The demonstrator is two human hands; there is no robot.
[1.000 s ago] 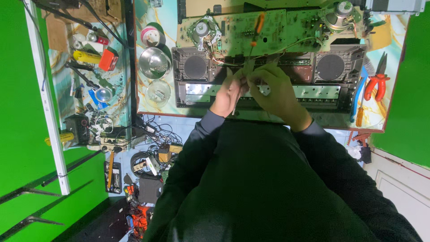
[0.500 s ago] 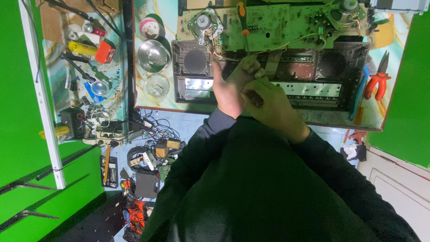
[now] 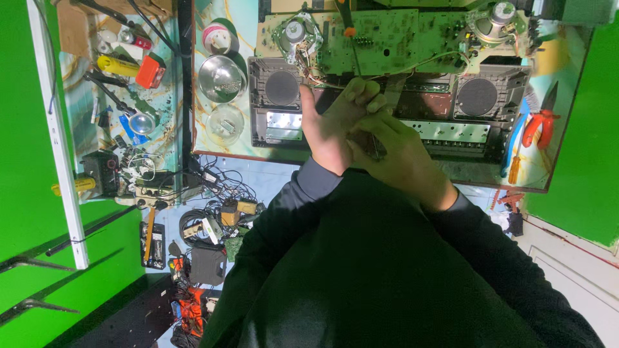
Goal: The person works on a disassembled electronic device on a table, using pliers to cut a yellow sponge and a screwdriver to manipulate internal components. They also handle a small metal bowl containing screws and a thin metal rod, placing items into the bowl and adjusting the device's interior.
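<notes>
Two hands meet over the middle of an opened radio (image 3: 445,132) that lies on the table (image 3: 554,183), and the radio shows two round speakers, one on the left (image 3: 282,88) and one on the right (image 3: 477,97), with one green circuit board (image 3: 400,42) folded back on its far side. The left hand (image 3: 332,125) has its fingers curled around a flat grey ribbon cable (image 3: 393,87) that runs up toward the board; the right hand (image 3: 403,154) is pressed against it, thumb and fingers pinched, though what they pinch is too small to tell. One steel bowl (image 3: 219,77) stands to the left of the radio, and one pair of red-handled pliers (image 3: 538,122) lies at the right. Compared with half a second ago, both hands sit in nearly the same place, the left hand's fingers closed a little tighter on the cable.
</notes>
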